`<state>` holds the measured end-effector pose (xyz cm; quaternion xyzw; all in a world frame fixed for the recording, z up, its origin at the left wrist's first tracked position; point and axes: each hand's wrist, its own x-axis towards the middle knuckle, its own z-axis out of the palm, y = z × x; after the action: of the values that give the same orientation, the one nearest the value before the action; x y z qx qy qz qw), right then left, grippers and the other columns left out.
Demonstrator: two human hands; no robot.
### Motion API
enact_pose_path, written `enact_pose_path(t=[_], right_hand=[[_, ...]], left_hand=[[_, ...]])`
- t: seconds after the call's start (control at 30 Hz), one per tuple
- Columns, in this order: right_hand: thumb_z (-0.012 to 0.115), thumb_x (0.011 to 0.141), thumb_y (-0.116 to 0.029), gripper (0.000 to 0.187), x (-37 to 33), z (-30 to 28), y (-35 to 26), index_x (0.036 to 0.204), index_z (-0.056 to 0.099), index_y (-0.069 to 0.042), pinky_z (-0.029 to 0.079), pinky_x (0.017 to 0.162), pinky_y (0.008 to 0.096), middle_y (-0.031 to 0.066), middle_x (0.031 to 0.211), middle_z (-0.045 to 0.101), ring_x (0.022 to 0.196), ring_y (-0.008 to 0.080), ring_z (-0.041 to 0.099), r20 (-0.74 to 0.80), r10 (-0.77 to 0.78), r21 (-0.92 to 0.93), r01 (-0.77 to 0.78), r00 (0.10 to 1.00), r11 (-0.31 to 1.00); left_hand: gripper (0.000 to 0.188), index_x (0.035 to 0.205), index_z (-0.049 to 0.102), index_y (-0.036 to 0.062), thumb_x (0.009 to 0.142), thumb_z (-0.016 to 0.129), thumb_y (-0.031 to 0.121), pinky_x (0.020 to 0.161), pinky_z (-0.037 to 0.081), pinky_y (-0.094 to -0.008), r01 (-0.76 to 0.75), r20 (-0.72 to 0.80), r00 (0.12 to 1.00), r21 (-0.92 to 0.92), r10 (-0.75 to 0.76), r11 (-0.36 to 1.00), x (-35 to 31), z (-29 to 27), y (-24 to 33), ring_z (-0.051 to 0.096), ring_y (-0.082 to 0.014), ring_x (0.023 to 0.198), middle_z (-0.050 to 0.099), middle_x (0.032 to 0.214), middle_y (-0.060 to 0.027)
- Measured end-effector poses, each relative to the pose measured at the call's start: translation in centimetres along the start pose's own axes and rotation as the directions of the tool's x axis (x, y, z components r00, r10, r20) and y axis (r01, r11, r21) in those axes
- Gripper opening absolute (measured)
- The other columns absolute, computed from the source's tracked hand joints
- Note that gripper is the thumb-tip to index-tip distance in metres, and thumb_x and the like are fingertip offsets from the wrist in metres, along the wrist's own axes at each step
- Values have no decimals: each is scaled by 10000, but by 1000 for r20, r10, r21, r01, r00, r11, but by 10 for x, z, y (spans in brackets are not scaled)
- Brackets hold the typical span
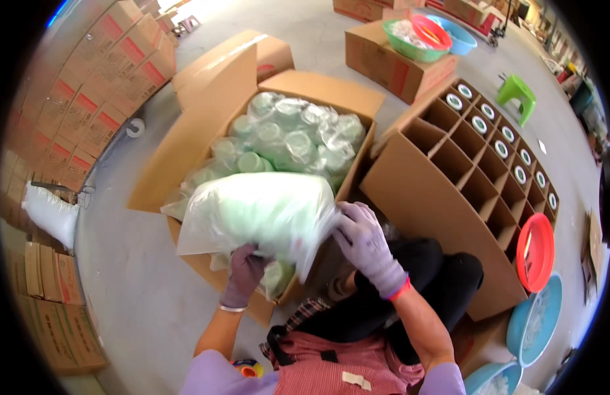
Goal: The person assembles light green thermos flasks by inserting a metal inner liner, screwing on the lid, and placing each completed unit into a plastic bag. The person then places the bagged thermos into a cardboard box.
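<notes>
A clear plastic bag (259, 210) with something pale green inside is lifted over an open cardboard box (180, 141); it is partly blurred. My right hand (367, 243), in a light grey-purple glove, pinches the bag's right end. Below the bag's lower edge my gloved left hand (246, 273) is closed on the plastic, its fingertips partly hidden. The box is full of pale green round-ended containers (298, 145) wrapped in clear plastic. What exactly the bag contains cannot be made out through the film.
At right stands a divided carton (443, 204) with several white-topped containers in its cells and a red basin (535, 253) on its corner. Blue basins (542, 316) sit beside it. A green stool (518, 97) is beyond. Stacked cartons (114, 79) line the left.
</notes>
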<state>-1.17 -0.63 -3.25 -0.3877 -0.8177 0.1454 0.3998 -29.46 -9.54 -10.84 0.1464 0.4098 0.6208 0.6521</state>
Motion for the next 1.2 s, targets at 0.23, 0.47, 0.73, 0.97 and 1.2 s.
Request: enact_pose_path(t=[0.23,0.47,0.73,0.97,1.2], right_hand=[[662,852,-197,214,1,26,36,1042,655,-99,481,886,446,126,1052,635,985,342,617,324,48,91,-82,945,992],[720,793,-323,638,54,74,53,1376,518,-161,392,1036,539,216,1433,402,1268,434,429,318,21,-131,23,948,991],[604,850,-570,530,80,208,100,1282,643,-265,202,1106,678,98,1519,400,1421,381,305,639,79,-295,148,765,944],[624,849,-512,466,70,161,117,1172,672,-180,349,999,583,82,1348,534,1249,337,466,837,90,-287,293,540,912],[620,878,-428,429,74,67,40,1177,609,-120,416,931,466,101,1113,582,1043,282,578,656,-170,-72,284,735,956]], left_hand=[[303,1138,605,26,851,593,124,641,560,-391,-319,-211,804,636,556,702,155,13,-36,672,-286,872,684,904,-112],[298,1052,634,24,833,624,226,800,503,-502,139,-227,907,957,356,256,243,-21,-102,647,-420,952,680,997,-245],[301,1159,674,106,981,522,297,915,490,-430,-628,816,577,422,-28,-653,235,-73,-103,625,-294,1083,668,1191,-108],[279,1132,670,55,902,640,208,879,510,-406,-90,-88,968,753,235,652,212,-3,59,657,-349,991,704,1099,-144],[1100,1521,238,-4,679,870,315,1065,432,-414,252,-278,909,960,311,122,319,-76,57,520,-390,1247,447,1391,-296]])
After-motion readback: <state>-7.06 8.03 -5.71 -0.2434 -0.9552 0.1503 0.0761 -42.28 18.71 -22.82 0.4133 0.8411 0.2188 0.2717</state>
